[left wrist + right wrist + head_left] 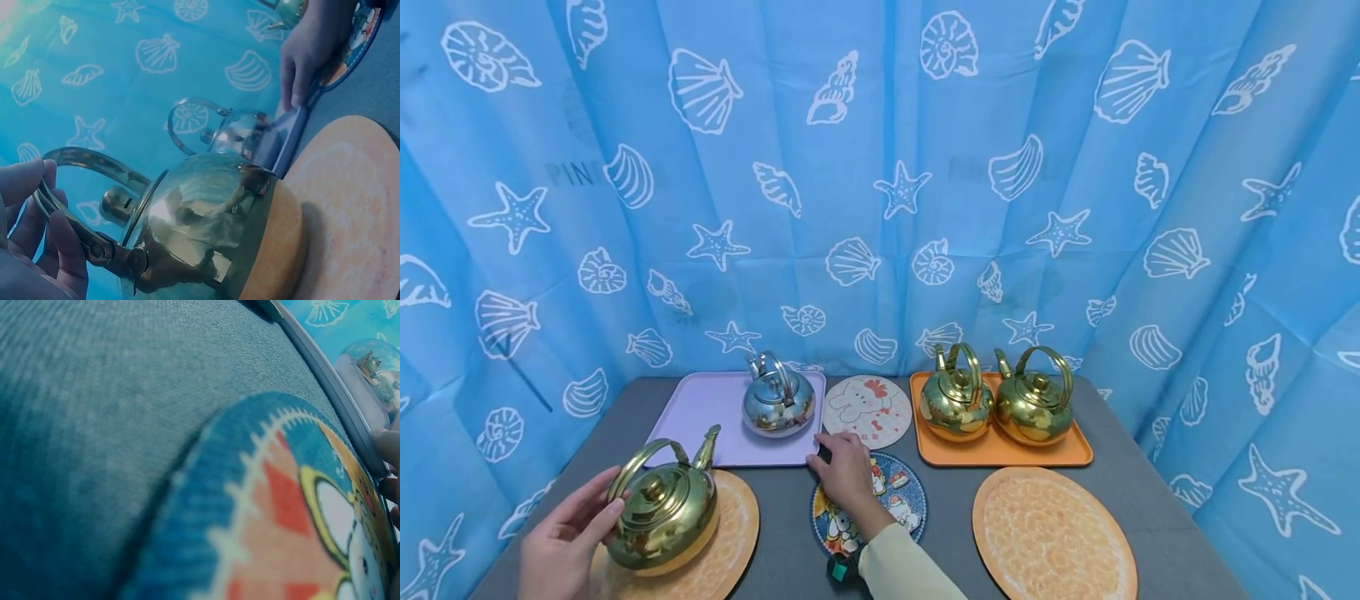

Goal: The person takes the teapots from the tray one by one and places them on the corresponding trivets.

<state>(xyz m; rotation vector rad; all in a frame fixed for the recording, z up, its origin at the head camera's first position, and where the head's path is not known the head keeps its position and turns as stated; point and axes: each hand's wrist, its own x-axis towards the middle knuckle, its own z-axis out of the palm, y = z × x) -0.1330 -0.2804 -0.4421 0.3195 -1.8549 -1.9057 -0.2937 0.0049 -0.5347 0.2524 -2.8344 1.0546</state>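
Note:
My left hand (568,533) grips the arched handle of a gold teapot (664,521), with fingers and thumb around the handle in the left wrist view. The teapot's base overlaps a round bread-patterned mat (741,508) at the front left, and its spout points to the back right. My right hand (847,471) pinches the lilac tray (700,417) at its near right corner; in the right wrist view the fingers (389,447) lie at that corner. A silver teapot (778,404) stands on the tray's right side. Beneath the right forearm lies a round blue cartoon mat (910,496).
Two gold teapots, one on the left (957,404) and one on the right (1034,408), stand on an orange tray (940,454) at the back right. A second bread-patterned mat (1052,533) lies in front. A white rabbit mat (868,408) sits between the trays. A blue shell-print curtain (880,208) hangs behind.

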